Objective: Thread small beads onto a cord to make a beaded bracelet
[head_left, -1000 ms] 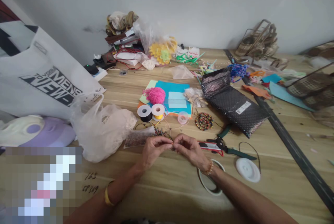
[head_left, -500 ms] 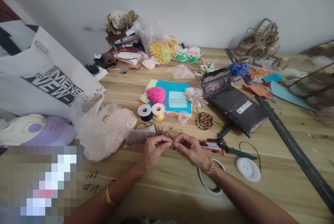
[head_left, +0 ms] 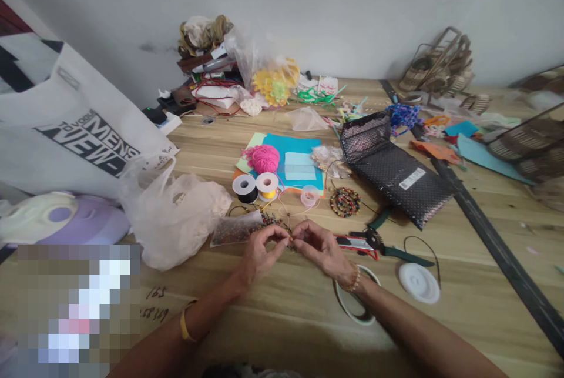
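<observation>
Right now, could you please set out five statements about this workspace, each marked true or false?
1. The left hand and right hand have their fingertips close together, with a small orange piece between them. True.
2. The pink yarn lies to the right of the black mailer. False: it lies to the left.
3. The black thread spool stands beside the yellow thread spool. True.
4. The green-handled tool is held in the right hand. False: it lies on the table.
5. The multicolored bead strand lies coiled on the table. True.
</observation>
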Motion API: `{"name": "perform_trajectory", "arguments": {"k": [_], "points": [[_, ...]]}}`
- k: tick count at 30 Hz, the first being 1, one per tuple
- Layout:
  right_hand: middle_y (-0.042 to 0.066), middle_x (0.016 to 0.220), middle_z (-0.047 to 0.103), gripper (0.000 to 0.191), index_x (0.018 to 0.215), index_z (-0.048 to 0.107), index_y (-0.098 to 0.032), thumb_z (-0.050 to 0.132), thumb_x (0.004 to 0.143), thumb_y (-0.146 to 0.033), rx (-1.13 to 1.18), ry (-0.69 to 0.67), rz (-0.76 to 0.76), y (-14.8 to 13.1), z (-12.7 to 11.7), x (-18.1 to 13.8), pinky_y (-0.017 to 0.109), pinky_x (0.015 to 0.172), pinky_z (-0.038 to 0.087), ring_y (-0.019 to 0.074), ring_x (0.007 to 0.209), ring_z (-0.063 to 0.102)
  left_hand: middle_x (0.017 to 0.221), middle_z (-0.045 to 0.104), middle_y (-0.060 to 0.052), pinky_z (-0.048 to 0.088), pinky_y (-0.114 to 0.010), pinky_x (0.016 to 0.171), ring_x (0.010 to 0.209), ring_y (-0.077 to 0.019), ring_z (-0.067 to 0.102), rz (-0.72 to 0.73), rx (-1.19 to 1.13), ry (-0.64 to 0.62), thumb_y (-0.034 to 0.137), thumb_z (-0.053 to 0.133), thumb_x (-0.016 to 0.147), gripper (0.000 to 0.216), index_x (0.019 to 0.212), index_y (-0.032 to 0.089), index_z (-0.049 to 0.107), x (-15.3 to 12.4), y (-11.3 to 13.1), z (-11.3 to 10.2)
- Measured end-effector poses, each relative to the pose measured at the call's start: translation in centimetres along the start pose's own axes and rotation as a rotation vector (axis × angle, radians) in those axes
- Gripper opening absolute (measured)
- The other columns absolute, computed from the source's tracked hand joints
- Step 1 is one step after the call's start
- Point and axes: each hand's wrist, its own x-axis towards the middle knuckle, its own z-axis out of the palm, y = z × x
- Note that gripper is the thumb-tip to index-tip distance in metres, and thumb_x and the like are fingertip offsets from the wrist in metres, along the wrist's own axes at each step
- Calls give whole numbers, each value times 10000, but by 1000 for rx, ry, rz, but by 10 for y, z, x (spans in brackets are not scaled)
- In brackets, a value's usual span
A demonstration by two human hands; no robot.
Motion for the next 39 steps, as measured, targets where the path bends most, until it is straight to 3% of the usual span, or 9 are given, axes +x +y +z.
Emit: {"name": "perform_trajectory", "arguments": {"k": [6, 14, 19, 23, 29, 39], "points": [[-28, 635, 469, 245, 849, 555, -164, 618, 822, -400, -70, -7, -4, 4, 0, -1, 221, 496, 302, 90, 545, 382, 656, 647, -18, 438, -252, 661, 633, -155, 565, 77, 69, 23, 172, 621, 693, 43, 661, 182, 649, 0, -4, 3], [-13, 653, 498, 158, 808, 533, -181, 620, 805, -314, -169, -2, -34, 3, -3, 0, 230, 516, 332, 109, 567, 416, 725, 635, -40, 446, -269, 689, 703, -172, 574, 100, -2, -10, 220, 600, 770, 71, 725, 172, 628, -3, 3, -4], [3, 691, 519, 145, 837, 553, -182, 592, 817, -321, -151, 13, -73, -1, -3, 0, 237, 533, 347, 120, 593, 444, 935, 615, -88, 424, -342, 885, 921, -215, 575, 286, 4, -80, 222, 615, 791, 67, 757, 173, 649, -4, 5, -10], [5, 705, 525, 226, 875, 580, -161, 584, 831, -382, -5, -41, -63, -6, -3, -1, 221, 535, 351, 105, 594, 445, 1081, 589, -100, 384, -382, 971, 1077, -241, 537, 343, 61, -103, 214, 608, 806, 64, 782, 181, 658, -4, 3, -11], [-36, 604, 499, 259, 870, 583, -165, 658, 789, -400, 180, -146, 13, -3, -2, -4, 192, 467, 317, 72, 496, 408, 1089, 589, -101, 409, -394, 951, 1079, -233, 541, 407, 117, -101, 210, 604, 815, 61, 799, 179, 653, -1, 0, -12], [1, 679, 544, 256, 772, 615, -155, 655, 789, -407, -11, -36, -54, -7, -2, -3, 220, 528, 338, 93, 571, 431, 1028, 605, -107, 448, -392, 900, 1016, -225, 573, 427, 151, -101, 180, 599, 810, 53, 783, 163, 641, 0, 2, -13]]}}
